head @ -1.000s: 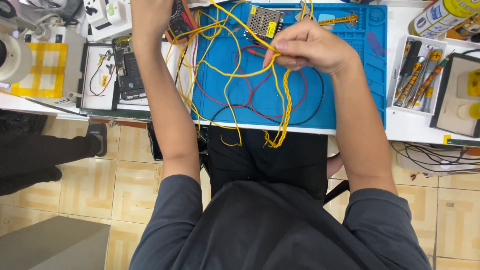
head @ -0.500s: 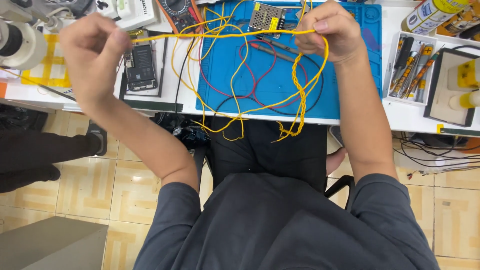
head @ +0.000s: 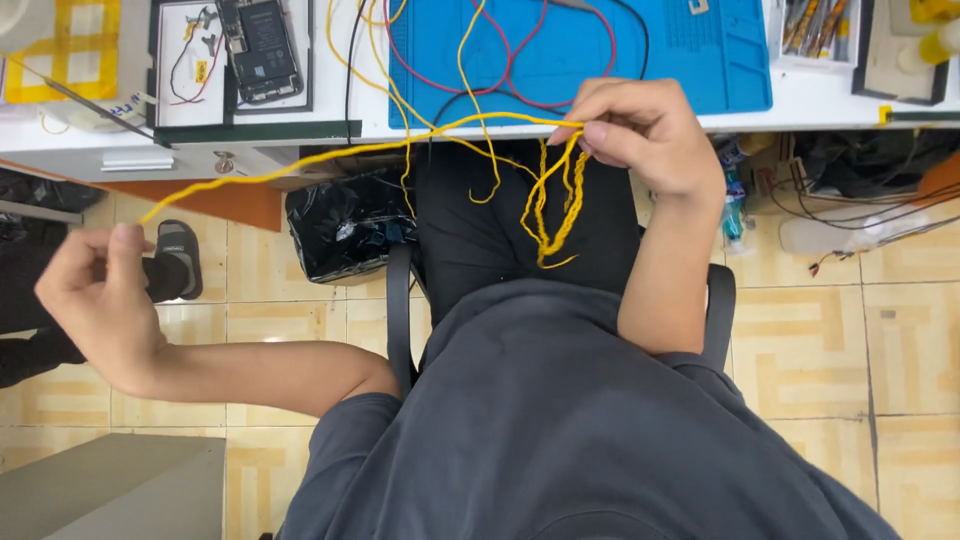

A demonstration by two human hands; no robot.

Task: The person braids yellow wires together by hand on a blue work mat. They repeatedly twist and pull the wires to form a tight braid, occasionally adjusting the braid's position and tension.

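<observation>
The blue mat (head: 700,70) ran off the top edge, so its far part went unseen; the opened phone (head: 258,45) on the counter (head: 560,122) was cropped there too; the tools in the tray (head: 812,25) were cut off and too small to tell apart; the yellow wire's (head: 300,160) end vanished inside the left hand (head: 95,295); the right hand (head: 645,135) hid where the twisted strands met.

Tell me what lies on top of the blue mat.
On the blue mat lie loops of red wire, black wire and yellow wire. The picture's top edge cuts off whatever lies farther back.
</observation>
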